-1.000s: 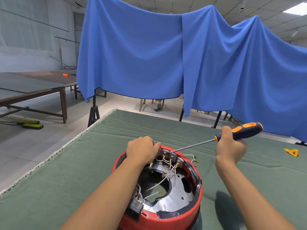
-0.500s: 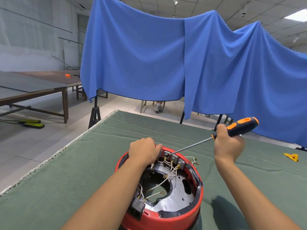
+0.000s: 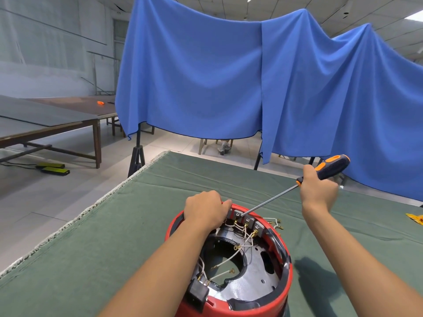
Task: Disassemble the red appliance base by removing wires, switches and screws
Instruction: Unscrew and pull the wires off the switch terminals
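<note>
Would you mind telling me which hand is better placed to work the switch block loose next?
The right hand, probably: it grips the screwdriver, whose tip sits at the switches inside the red base. The left hand grips the rim, steadying it.

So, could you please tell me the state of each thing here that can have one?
Red base: opened up, insides exposed, standing on the green cloth.
Wires: some still attached at the switches, some ends loose.
Switches: still mounted on the rim.
Screwdriver: tip at the switches.
Left hand: gripping the rim.
Right hand: gripping the screwdriver handle.
</note>
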Demonstrator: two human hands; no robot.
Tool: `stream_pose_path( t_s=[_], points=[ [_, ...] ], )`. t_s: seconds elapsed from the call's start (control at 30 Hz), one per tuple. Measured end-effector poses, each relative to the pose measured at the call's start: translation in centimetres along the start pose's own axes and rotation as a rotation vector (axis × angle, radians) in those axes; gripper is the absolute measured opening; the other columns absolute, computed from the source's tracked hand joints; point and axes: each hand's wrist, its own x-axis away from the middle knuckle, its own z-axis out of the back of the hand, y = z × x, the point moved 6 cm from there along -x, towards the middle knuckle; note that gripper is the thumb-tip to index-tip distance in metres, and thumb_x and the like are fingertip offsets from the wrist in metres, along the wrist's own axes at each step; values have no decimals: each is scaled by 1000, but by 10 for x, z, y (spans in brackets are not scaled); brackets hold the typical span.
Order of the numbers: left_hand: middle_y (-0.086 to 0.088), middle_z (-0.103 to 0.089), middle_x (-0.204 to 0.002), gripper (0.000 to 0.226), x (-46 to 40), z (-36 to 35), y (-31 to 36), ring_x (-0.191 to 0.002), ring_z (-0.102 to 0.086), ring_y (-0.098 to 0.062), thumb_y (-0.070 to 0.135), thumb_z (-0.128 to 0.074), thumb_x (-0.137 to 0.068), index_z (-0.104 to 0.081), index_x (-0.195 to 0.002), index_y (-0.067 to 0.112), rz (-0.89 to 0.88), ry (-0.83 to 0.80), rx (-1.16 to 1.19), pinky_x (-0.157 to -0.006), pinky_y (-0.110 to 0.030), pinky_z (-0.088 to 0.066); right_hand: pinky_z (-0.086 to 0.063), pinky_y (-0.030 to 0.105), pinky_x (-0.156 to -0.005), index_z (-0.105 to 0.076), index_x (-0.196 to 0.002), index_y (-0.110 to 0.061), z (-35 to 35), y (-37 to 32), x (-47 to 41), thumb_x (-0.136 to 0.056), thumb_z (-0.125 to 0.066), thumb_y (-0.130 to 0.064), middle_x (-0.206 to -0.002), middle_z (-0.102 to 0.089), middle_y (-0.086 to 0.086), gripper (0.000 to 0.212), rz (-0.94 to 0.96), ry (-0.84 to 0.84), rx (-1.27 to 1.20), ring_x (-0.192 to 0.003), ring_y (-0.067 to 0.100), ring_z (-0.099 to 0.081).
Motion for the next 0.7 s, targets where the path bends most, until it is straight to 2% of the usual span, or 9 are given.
stream_pose_path(
  t_s=[0.07,0.13,0.3,0.47,0.53,0.6,0.7],
  points=[
    [-2,-69,-90,47,-1,0,0,-87,-62,-25,55,-37,-94,-67,-88,19,2,-1,0,-70,-32,-37,-38,13,-42,-48,-63,-19,8,-4,6,-80,-59,-22,-41,-54,-15,21,67,31,-98,-38,-9,-51],
    [-2,-69,-90,46,-1,1,0,-88,-62,-25,55,-38,-94,-67,-89,19,1,0,1,-70,-32,-36,-33,7,-37,-47,-59,-21,15,-9,14,-80,-59,-20,-37,-51,-22,24,128,46,-159,-37,-8,-48],
    [-3,-69,-91,46,1,0,0,-90,-62,-26,54,-38,-94,-66,-88,19,-1,4,4,-71,-32,-36,-40,10,-45,-50,-55,-16,24,-21,34,-72,-56,-28,-40,-54,-15,22,257,-5,-235,-41,-2,-53],
    [-1,-68,-86,45,1,1,0,-86,-62,-25,54,-39,-94,-66,-84,19,7,10,20,-68,-32,-35,-41,17,-51,-47,-55,-6,31,-31,56,-74,-57,-37,-43,-50,-12,38,431,-67,-213,-45,4,-46],
    [-1,-68,-86,44,2,2,1,-86,-62,-25,53,-38,-94,-66,-84,20,7,7,22,-68,-31,-35,-41,19,-53,-46,-53,-10,33,-35,62,-71,-56,-41,-44,-50,-12,38,469,-86,-180,-46,5,-46],
    [0,-68,-87,44,2,3,0,-87,-61,-24,53,-38,-94,-66,-86,21,9,4,23,-68,-31,-34,-39,15,-53,-45,-50,-18,33,-40,70,-70,-55,-42,-44,-50,-14,33,533,-115,-153,-46,4,-47],
    [-1,-68,-88,43,3,3,0,-87,-61,-25,53,-38,-94,-64,-84,21,14,-2,25,-68,-31,-34,-36,14,-49,-41,-49,-19,30,-52,79,-71,-54,-40,-44,-47,-14,33,630,-170,-107,-45,6,-46]
  ],
)
